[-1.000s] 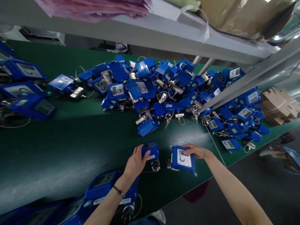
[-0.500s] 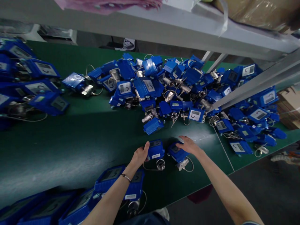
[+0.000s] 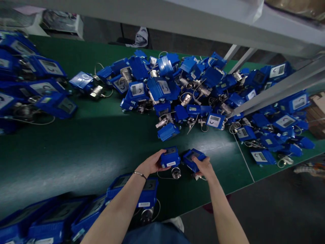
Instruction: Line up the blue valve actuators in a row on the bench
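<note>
Two small blue devices with metal fittings lie side by side on the green table [image 3: 88, 142] near its front edge. My left hand [image 3: 151, 164] grips the left blue device [image 3: 170, 158], fingers curled round its side. My right hand [image 3: 205, 167] is closed on the right blue device [image 3: 193, 158], holding its near end. A metal valve end [image 3: 176, 173] hangs below the left device, with a thin wire looping beside it.
A big heap of blue devices [image 3: 203, 91] covers the table's far right. More blue units lie at far left [image 3: 38, 84] and in a row by the near edge [image 3: 132, 189]. A grey shelf beam [image 3: 203, 23] runs overhead, with a slanted bar [image 3: 274, 91] at right.
My right hand let go of a label-faced device, reached forward, then pulled back onto a smaller blue device beside the left one. My left hand kept its device.
</note>
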